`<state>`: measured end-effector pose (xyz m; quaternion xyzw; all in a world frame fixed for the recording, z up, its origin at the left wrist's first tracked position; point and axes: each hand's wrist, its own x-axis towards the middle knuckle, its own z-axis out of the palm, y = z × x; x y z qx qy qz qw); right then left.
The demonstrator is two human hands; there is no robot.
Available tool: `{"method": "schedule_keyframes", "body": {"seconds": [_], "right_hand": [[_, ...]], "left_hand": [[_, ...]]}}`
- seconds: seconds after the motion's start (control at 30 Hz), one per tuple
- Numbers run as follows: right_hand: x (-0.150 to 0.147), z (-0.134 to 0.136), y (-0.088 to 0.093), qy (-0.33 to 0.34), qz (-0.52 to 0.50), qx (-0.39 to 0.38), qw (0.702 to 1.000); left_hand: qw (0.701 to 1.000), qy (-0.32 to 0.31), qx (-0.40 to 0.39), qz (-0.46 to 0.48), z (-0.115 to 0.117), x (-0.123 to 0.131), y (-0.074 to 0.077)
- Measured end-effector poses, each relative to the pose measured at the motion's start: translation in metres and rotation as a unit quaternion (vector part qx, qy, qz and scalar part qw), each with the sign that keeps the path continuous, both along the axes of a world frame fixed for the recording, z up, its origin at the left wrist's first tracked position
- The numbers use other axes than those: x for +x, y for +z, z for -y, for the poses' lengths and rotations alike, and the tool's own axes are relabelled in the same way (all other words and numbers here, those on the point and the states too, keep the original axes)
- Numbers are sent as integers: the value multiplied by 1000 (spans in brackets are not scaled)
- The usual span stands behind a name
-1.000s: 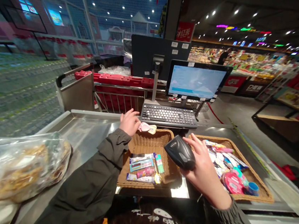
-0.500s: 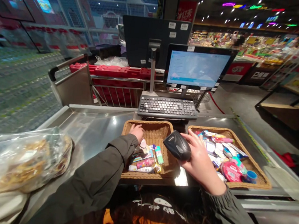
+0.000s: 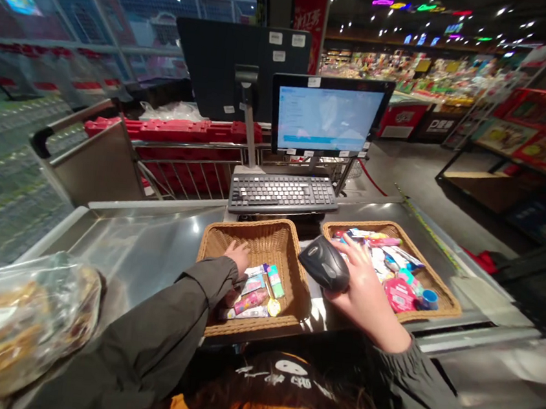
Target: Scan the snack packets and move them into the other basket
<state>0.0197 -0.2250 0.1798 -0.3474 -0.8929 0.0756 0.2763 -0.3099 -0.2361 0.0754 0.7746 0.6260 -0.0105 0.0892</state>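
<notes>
- At about 8 o'clock, closest to us, a clear plastic bag of food [image 3: 11, 326] lies slumped on the steel counter [image 3: 151, 250]. It is well apart from both hands.
- Our left hand [image 3: 237, 256] reaches down at 11 o'clock into the left wicker basket [image 3: 251, 224]. The fingers are bent into the near-left part of it, touching the small packets [image 3: 257, 290] that lie flat on its floor. We cannot tell whether the fingers have closed on a packet or only rest on them, because the sleeve [image 3: 156, 342] hides part of the hand.
- Our right hand [image 3: 364, 286] is at 1 o'clock, wrapped firmly around a black barcode scanner [image 3: 324, 263]. The scanner is in the air between the two baskets. Its head is tipped toward the left basket, which we judge keeps its window facing the packets there.
- Just beyond the right hand is the right wicker basket [image 3: 363, 224], piled with assorted packets [image 3: 393, 269]. They are heaped rather than laid out, and the basket's walls keep them together.
- At 12 o'clock, behind both baskets, a keyboard [image 3: 281, 194] slopes toward us.
- Above the keyboard a lit monitor [image 3: 328, 116] faces us, and a dark screen [image 3: 239, 64] on a pole at 11 o'clock shows us its back.
- Farthest out, at 10 to 11 o'clock, stands a red shopping trolley [image 3: 187, 134].
</notes>
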Motion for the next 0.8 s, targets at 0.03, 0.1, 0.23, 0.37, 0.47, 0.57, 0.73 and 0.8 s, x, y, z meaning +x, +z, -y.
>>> {"method": "schedule_keyframes", "body": {"seconds": [0.03,0.1,0.23,0.37,0.47,0.57,0.73,0.8], "right_hand": [[8,-2,1,-17,-7,9,1000],[28,-5,2,-60,-26,33,997],[73,-8,5,-169,-51,82,981],[106,-3,4,-233,-69,81,967],[117,1,-1,-240,-68,70,966],[121,3,-6,-239,-60,52,968],[123,0,-9,-222,-61,38,972],[124,-2,-9,-217,-63,39,973]], "left_hand": [[1000,-12,-4,-8,-5,6,5],[999,-41,0,-17,-17,22,18],[993,-109,52,7,-39,66,46],[982,-164,87,41,-58,109,61],[978,-182,91,42,-75,140,63],[978,-183,92,36,-98,172,60],[971,-229,68,3,-133,218,44],[968,-245,57,-3,-143,228,36]]}}
